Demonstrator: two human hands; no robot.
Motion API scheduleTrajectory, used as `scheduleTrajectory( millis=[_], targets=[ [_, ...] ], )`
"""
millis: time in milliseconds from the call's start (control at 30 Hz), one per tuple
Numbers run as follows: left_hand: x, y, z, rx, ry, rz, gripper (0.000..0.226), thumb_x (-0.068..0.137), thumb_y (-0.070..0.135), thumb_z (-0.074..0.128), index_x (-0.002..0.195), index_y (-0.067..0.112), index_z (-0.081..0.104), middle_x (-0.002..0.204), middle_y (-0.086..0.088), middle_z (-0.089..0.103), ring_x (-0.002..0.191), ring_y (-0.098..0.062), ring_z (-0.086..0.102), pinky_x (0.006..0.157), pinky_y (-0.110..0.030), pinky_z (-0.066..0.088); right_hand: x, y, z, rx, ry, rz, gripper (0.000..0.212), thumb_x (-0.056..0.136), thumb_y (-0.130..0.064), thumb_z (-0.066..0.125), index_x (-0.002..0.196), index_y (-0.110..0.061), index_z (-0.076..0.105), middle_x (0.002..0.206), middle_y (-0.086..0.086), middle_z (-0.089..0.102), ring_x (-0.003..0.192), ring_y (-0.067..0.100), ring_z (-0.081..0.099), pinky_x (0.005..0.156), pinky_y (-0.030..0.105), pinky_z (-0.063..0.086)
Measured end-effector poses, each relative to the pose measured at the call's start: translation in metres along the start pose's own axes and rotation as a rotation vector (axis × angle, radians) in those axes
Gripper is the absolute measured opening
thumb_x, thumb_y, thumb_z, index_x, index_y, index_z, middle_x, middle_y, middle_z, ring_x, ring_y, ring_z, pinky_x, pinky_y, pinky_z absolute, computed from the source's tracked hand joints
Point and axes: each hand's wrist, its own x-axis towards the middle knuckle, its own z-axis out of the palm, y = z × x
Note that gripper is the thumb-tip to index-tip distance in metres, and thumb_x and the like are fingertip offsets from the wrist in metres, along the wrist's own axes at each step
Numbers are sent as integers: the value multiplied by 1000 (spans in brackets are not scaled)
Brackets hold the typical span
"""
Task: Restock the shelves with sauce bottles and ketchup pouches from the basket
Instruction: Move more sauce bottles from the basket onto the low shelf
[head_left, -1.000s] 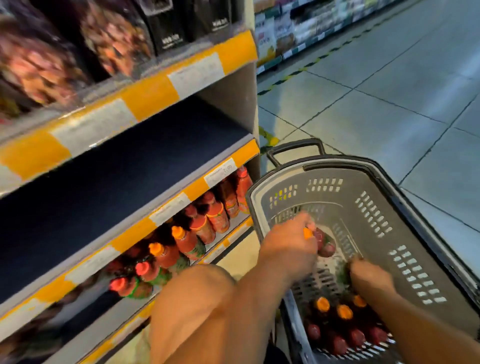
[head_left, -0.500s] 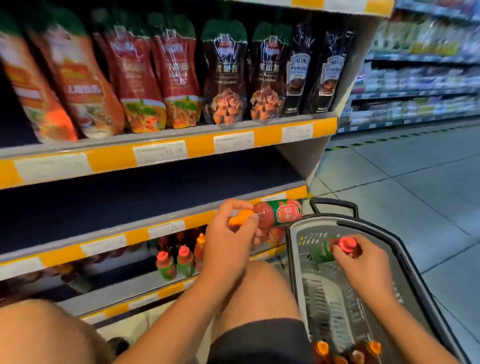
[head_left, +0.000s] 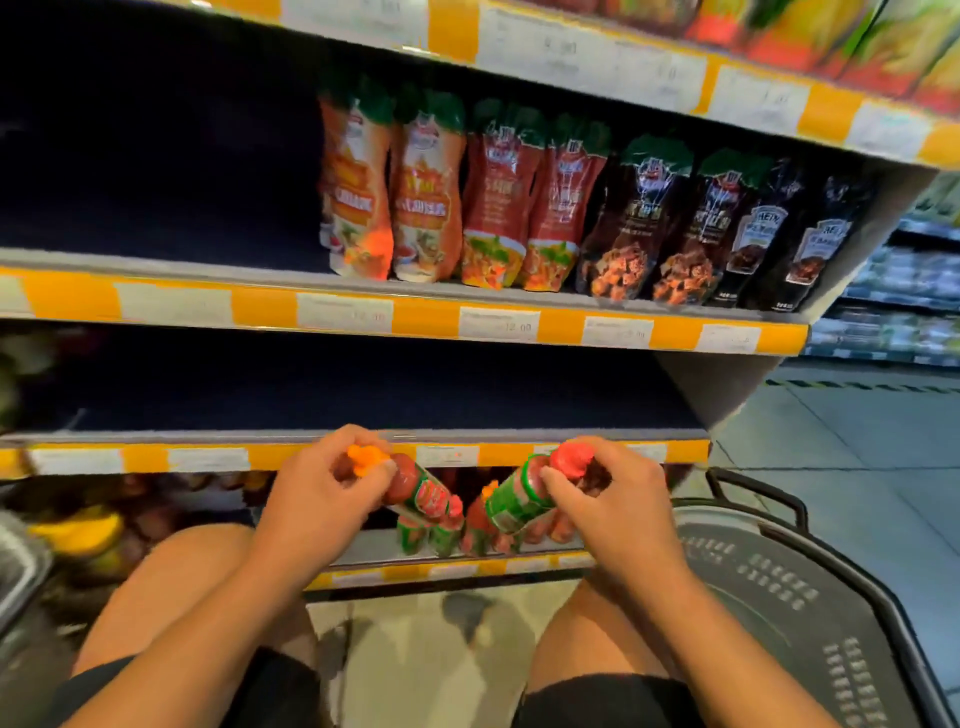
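Both hands carry sauce bottles toward the low shelf.
Left hand (head_left: 317, 493) pinches the orange-capped bottle (head_left: 415, 486), right hand (head_left: 605, 493) the red-capped bottle (head_left: 524, 493); stand each upright.

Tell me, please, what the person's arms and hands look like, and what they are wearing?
Both forearms are bare, with no sleeves in view. The left hand and the right hand wear no gloves, and I see no rings, watch or wristbands. Lower down, dark shorts cover the thighs above bare knees.
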Motion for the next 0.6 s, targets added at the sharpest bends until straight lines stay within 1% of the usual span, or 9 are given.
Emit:
scheduleTrajectory(
  millis=[67, 133, 200, 267, 333, 400, 500, 567, 600],
  targets=[
    [-1, -18, -10, 65, 30, -76, 31, 71, 58, 62, 94, 39, 69, 66, 10, 69, 61, -14, 67, 62, -44, 59, 3, -1, 32, -29, -101, 21, 20, 76, -51, 72, 78, -31, 68, 69, -10, 67, 66, 7, 63, 64, 38, 53],
    [1, -36, -17, 156, 2, -164, 27, 69, 60, 61, 87, 40, 66, 65, 11, 69, 60, -12, 68, 63, -43, 59, 3, 3, 65, -10, -212, 65, 21, 75, -51, 72, 76, -31, 67, 70, -9, 67, 65, 7, 64, 64, 39, 54],
    [5, -51, -21, 248, -55, -226, 23, 69, 56, 64, 81, 36, 63, 64, 10, 69, 61, -13, 69, 64, -40, 58, 3, 13, 94, 2, -299, 100, 17, 75, -49, 75, 74, -34, 67, 72, -13, 68, 66, 6, 65, 65, 36, 54],
    [9, -62, -22, 356, -82, -252, 19, 74, 47, 69, 76, 31, 60, 66, 9, 67, 66, -15, 66, 63, -37, 54, 4, 22, 118, -34, -367, 121, 13, 73, -48, 77, 74, -37, 69, 74, -20, 69, 68, 3, 64, 63, 33, 52],
    [13, -69, -21, 433, -105, -295, 16, 78, 39, 70, 77, 28, 58, 73, 7, 66, 74, -19, 62, 64, -35, 48, 5, 29, 138, -98, -446, 111, 14, 73, -49, 78, 76, -38, 69, 75, -25, 67, 66, 3, 62, 61, 32, 51],
    [17, -76, -19, 466, -139, -367, 11, 83, 34, 67, 82, 27, 58, 82, 5, 66, 81, -22, 62, 68, -37, 51, 5, 30, 159, -172, -516, 94, 17, 73, -49, 77, 81, -37, 68, 74, -26, 65, 63, 3, 59, 58, 32, 48],
    [25, -86, -11, 505, -201, -395, 8, 87, 29, 64, 87, 26, 57, 88, 1, 67, 86, -26, 63, 78, -43, 56, 6, 29, 179, -194, -555, 107, 14, 75, -42, 78, 78, -36, 66, 69, -16, 65, 65, 4, 58, 61, 34, 50],
    [30, -96, -7, 525, -225, -419, 9, 86, 27, 65, 89, 25, 56, 89, -1, 67, 87, -28, 64, 80, -44, 57, 10, 29, 195, -187, -592, 119, 12, 76, -38, 79, 77, -35, 67, 69, -13, 66, 67, 5, 59, 63, 34, 49],
    [32, -101, -3, 537, -233, -437, 11, 86, 27, 65, 90, 24, 56, 89, -2, 67, 88, -29, 64, 80, -44, 57, 11, 29, 202, -178, -610, 127, 11, 77, -35, 79, 81, -35, 69, 72, -14, 66, 70, 8, 61, 63, 34, 48]
  ],
)
